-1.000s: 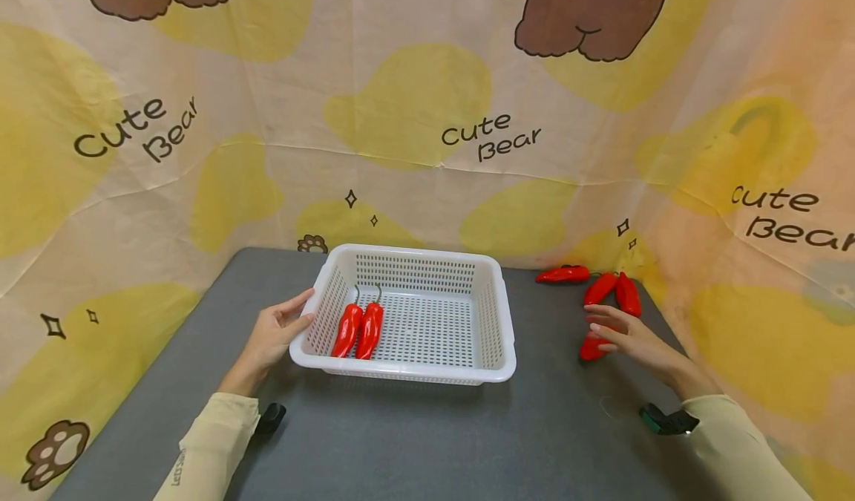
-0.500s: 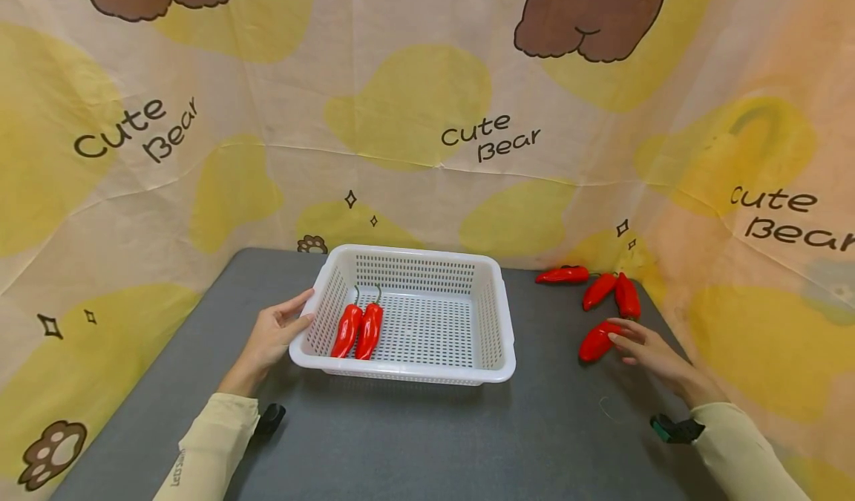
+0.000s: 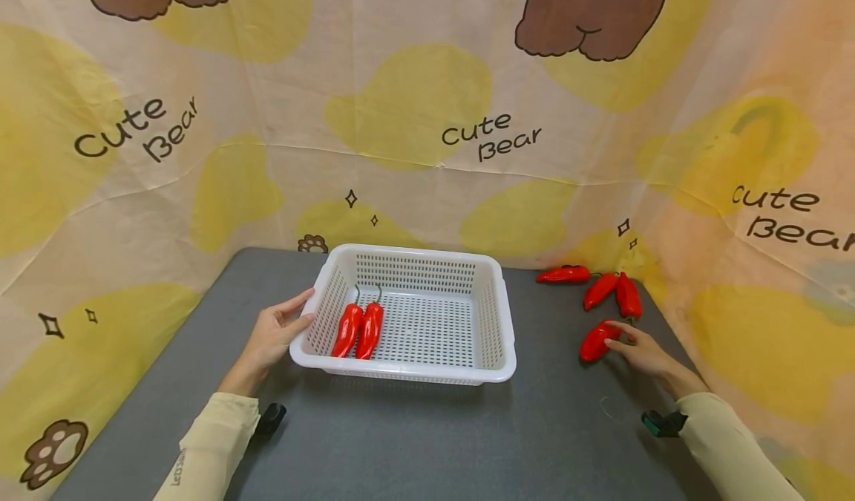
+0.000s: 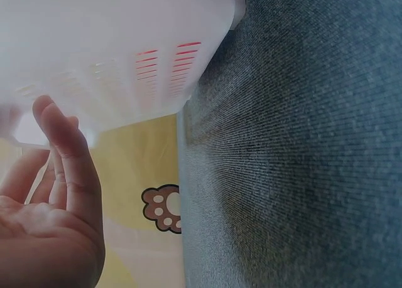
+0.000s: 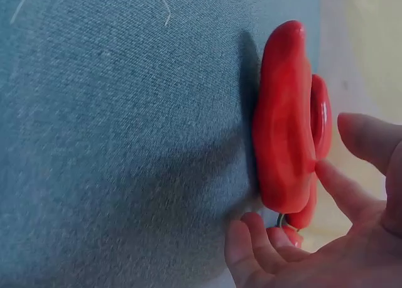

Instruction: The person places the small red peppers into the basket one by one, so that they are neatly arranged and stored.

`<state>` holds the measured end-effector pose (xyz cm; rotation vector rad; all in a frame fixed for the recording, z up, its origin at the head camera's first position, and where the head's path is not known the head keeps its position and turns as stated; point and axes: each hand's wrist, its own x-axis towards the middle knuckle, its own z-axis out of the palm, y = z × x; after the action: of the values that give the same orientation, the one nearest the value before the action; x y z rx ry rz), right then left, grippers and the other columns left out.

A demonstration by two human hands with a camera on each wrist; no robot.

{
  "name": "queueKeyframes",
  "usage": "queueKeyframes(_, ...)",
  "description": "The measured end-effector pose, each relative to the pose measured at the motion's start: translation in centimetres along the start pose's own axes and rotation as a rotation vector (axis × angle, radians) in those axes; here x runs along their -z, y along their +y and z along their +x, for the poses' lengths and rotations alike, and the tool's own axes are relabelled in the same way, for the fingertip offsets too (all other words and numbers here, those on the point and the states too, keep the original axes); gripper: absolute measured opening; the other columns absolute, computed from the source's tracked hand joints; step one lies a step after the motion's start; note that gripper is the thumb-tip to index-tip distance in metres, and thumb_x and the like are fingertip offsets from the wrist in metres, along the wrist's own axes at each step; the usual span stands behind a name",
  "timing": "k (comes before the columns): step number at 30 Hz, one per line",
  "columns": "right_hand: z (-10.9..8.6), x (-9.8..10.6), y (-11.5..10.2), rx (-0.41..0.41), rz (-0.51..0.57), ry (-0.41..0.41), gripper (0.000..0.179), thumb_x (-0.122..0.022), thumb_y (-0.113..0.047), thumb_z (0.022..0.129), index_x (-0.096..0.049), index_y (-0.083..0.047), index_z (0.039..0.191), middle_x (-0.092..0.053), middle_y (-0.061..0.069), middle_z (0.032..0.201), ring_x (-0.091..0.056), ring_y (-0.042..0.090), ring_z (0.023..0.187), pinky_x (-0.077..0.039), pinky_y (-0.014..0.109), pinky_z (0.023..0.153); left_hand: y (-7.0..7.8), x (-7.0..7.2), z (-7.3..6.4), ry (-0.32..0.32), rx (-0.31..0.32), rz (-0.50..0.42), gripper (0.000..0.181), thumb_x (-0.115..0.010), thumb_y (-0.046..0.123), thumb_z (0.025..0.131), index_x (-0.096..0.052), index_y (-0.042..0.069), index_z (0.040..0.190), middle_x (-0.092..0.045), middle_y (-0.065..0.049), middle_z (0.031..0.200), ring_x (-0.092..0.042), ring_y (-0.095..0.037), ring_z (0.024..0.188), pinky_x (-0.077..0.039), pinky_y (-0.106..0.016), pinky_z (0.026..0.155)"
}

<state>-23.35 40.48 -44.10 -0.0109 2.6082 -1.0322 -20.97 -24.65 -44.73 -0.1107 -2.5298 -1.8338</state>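
Note:
My left hand (image 3: 275, 334) holds the left rim of a white plastic basket (image 3: 407, 371). In the left wrist view, my left fingers (image 4: 75, 169) reach up to its side. Two glossy red chili peppers (image 3: 346, 330) lie side by side inside, stems toward the back. At the right, my right hand (image 3: 644, 352) is at a red chili pepper (image 3: 596, 341) lying on the table. The right wrist view has one fingertip seemingly touching that pepper (image 5: 286, 125), the thumb apart from it, and the other fingers low beyond its stem end. Its stem is mostly hidden.
Three more red chili peppers (image 3: 564, 274) lie at the back right corner of the grey table (image 3: 427, 441), near the curtain. A printed curtain (image 3: 401, 115) rises behind and at both sides. Dark wrist devices (image 3: 663, 423) sit at both sleeves.
My right hand has come down and back beside the nearest loose pepper, uncovering it, then shifted slightly left onto it. My left hand and the basket have stayed put.

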Motion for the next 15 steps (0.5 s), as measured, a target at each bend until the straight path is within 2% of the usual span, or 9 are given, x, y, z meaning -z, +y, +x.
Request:
queueKeyframes(5, 0.5, -0.3, -0.4, 0.015, -0.048, 0.028, 0.063, -0.050, -0.031, 0.107, -0.029, 0.005, 0.154, -0.018, 0.044, 0.156, -0.020, 0.066, 0.139, -0.028, 0.075, 0.109, -0.1, -0.1, 0.0, -0.003, -0.007, -0.031, 0.061, -0.064, 0.023, 0.100, -0.041, 0.008, 0.155, -0.047, -0.026, 0.152, -0.066, -0.001, 0.105, -0.060, -0.025, 0.082)
queueKeyframes(8, 0.6, -0.5, -0.8, 0.040, -0.083, 0.042, 0.062, -0.050, -0.031, 0.106, -0.031, 0.006, 0.152, -0.027, 0.045, 0.152, -0.030, 0.063, 0.134, -0.037, 0.072, 0.103, -0.1, -0.1, 0.1, -0.002, -0.012, -0.048, 0.061, -0.064, 0.021, 0.100, -0.041, 0.005, 0.154, -0.047, -0.027, 0.152, -0.065, 0.003, 0.103, -0.058, -0.022, 0.081)
queueKeyframes(11, 0.8, -0.7, -1.1, 0.068, -0.099, 0.054, 0.060, -0.051, -0.028, 0.106, -0.033, 0.007, 0.151, -0.047, 0.042, 0.128, -0.047, 0.052, 0.114, -0.047, 0.054, 0.089, -0.2, -0.2, 0.1, 0.001, -0.014, -0.057, 0.061, -0.064, 0.020, 0.100, -0.041, 0.004, 0.154, -0.047, -0.028, 0.152, -0.065, 0.002, 0.104, -0.058, -0.020, 0.080)
queueKeyframes(13, 1.0, -1.0, -1.2, 0.080, -0.101, 0.065, 0.058, -0.053, -0.025, 0.105, -0.035, 0.007, 0.150, -0.052, 0.032, 0.111, -0.050, 0.041, 0.101, -0.044, 0.042, 0.080, -0.2, -0.1, 0.1, 0.001, -0.012, -0.059, 0.060, -0.064, 0.020, 0.100, -0.041, 0.004, 0.154, -0.047, -0.028, 0.152, -0.065, 0.001, 0.104, -0.058, -0.020, 0.080)
queueKeyframes(15, 1.2, -1.1, -1.2, 0.083, -0.097, 0.072, 0.057, -0.055, -0.024, 0.104, -0.036, 0.007, 0.149, -0.050, 0.021, 0.099, -0.046, 0.032, 0.093, -0.037, 0.036, 0.075, -0.2, -0.1, 0.1, 0.003, -0.010, -0.066, 0.060, -0.064, 0.019, 0.100, -0.041, 0.004, 0.153, -0.047, -0.028, 0.152, -0.065, 0.001, 0.104, -0.058, -0.020, 0.080)
